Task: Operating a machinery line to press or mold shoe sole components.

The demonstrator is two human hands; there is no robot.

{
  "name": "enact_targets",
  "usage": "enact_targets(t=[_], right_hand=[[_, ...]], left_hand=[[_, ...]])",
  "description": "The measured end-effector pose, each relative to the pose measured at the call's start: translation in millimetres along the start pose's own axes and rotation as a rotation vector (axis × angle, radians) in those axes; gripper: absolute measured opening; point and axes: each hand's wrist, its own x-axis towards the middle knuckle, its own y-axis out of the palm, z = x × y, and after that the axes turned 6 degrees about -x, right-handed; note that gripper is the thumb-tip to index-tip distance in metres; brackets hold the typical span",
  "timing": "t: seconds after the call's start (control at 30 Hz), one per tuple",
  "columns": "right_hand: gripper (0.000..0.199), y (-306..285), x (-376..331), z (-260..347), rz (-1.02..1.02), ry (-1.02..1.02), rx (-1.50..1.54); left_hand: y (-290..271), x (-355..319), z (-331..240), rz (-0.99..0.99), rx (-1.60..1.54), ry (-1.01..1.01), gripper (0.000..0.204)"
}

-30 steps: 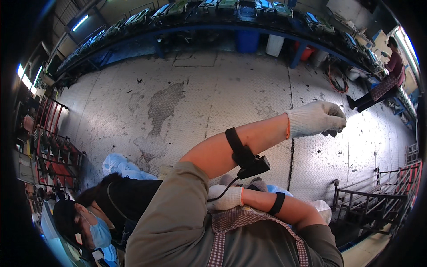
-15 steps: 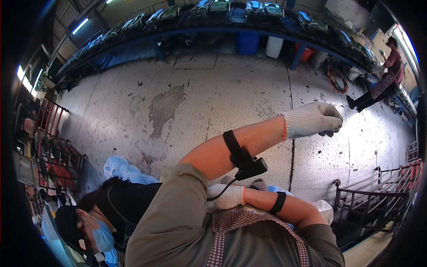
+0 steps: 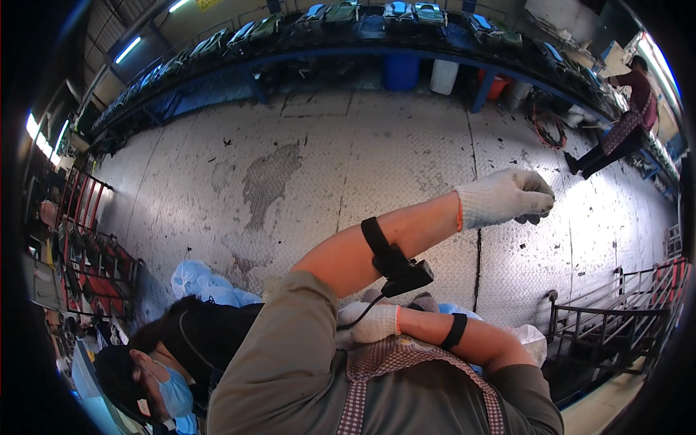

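Note:
My left arm reaches across in front of me to the right, a black strap and small black box on its forearm. My left hand, in a white knit glove with grimy fingers, hangs above the metal floor with its fingers curled in. Nothing shows between them. My right arm is folded over my middle, with a black band near the wrist. My right hand, also in a white glove, lies close to my checked apron. A black cable crosses it, and its fingers are largely hidden.
A co-worker in dark clothes leans close on my left beside blue plastic bags. A long bench carrying metal parts curves along the far side. Metal racks stand right and left. Another person stands far right.
My left hand has shifted very slightly left, still curled. The far-right person has turned toward the bench with an arm reaching over it. My right hand stays put.

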Motion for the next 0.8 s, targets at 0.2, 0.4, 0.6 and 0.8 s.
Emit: enact_targets(t=[0.2,0.4,0.6,0.8], right_hand=[[0.034,1,0,-10,0.0,-0.03,-0.048],[0.036,-3,-10,-18,-0.11,-0.1,-0.084],[0.036,-38,-35,-17,-0.192,0.135,-0.063],[0.047,-58,-82,-65,-0.287,0.269,-0.156]], left_hand=[[2,8,5,0.019,-0.003,-0.012,0.044],[-1,15,10,0.034,0.012,0.027,0.043],[-15,39,28,-0.067,0.082,-0.071,0.036],[-96,91,89,-0.232,0.117,-0.058,0.034]])
